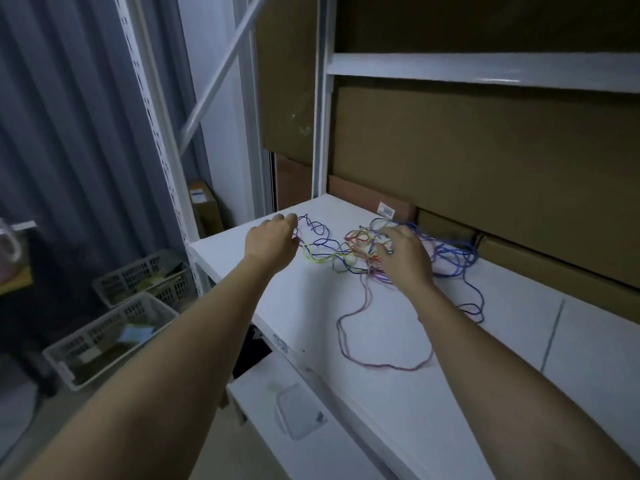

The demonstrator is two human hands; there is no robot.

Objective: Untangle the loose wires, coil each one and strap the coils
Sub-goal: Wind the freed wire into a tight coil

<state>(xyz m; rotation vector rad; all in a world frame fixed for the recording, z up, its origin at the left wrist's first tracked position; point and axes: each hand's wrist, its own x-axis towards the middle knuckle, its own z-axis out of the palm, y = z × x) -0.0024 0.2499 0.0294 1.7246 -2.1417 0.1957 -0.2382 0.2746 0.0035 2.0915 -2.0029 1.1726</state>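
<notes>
Looks like a storeroom / stock area, not a home. White steel racking w/ perforated upright posts and a diagonal brace bar fills the view. Big flat brown cardboard cartons packed tight behind the horizontal shelf beam, one w/ a small white printed label. Another small brown box w/ a label sits low on the far side of the post. Two grey slotted plastic baskets of misc. bits stand on the floor at left. Grey pleated curtain closes off the left side. White laminate shelf top serves as the work surface; lighting dim.
</notes>
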